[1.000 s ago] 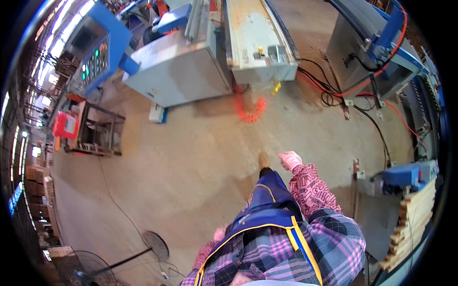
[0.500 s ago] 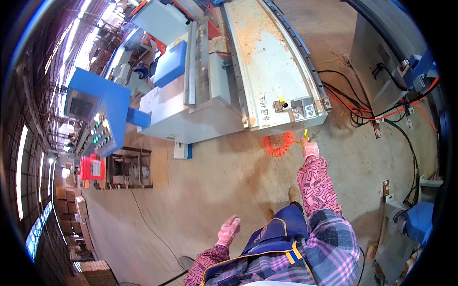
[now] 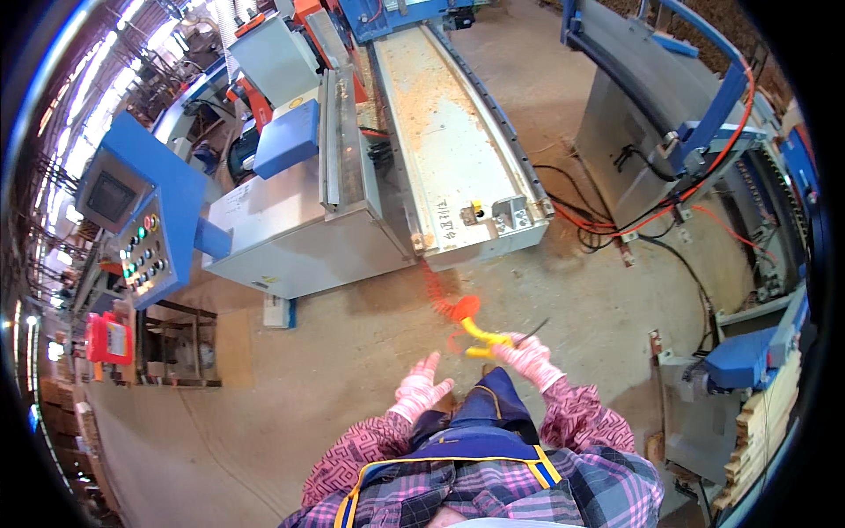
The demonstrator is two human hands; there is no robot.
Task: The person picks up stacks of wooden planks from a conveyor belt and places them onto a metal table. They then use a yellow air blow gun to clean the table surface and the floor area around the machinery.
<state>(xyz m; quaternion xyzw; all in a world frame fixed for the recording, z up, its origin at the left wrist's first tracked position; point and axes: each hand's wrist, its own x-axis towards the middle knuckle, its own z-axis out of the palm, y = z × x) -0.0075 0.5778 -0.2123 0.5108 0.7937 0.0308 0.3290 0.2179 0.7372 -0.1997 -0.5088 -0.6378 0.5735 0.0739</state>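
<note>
My right hand, in a pale pink glove, is closed around a yellow air blow gun in front of my body. A thin dark nozzle sticks out past the hand to the upper right. From the gun an orange coiled air hose runs up toward the near end of the machine bed. My left hand, gloved alike, is held to the left of the gun, apart from it, fingers spread and nothing in them.
A long pale machine bed strewn with sawdust lies ahead. Left of it stand a grey cabinet and a blue control panel with lit buttons. A red container is at far left. Cables cross the floor at right.
My right hand has drawn the blow gun back from the bed's end toward my body, stretching the hose. My left hand has risen forward, fingers now spread. The view has shifted.
</note>
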